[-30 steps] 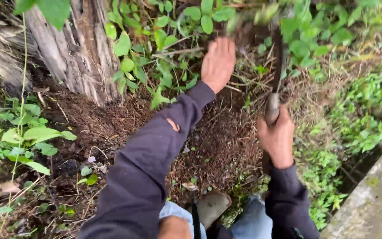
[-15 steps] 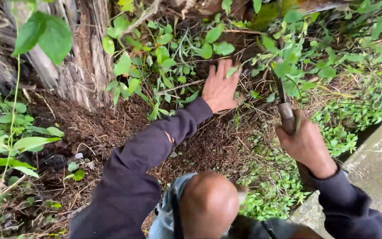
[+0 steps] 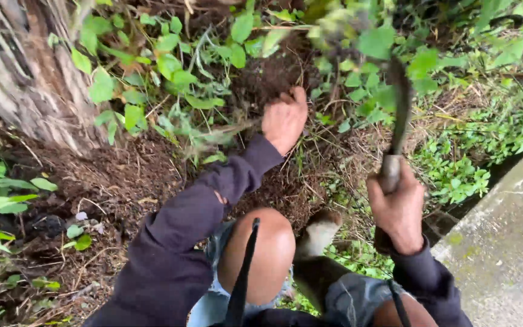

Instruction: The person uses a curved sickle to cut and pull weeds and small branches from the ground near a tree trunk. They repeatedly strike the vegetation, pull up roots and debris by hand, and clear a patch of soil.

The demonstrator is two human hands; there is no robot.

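Bare soil and leaf litter at the foot of a tree trunk [image 3: 31, 85], a concrete edge [image 3: 503, 242] at four o'clock. Left hand [image 3: 284, 119] is fisted around weed stems [image 3: 213, 130] at twelve o'clock. Right hand [image 3: 398, 209] is clamped on a sickle [image 3: 399, 115], blade raised at one o'clock. Risk: a swing toward those gripped stems could catch the left fingers.

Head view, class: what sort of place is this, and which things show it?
Likely an overgrown garden edge or yard: a tree trunk, leafy weeds over bare soil, and a concrete slab alongside.
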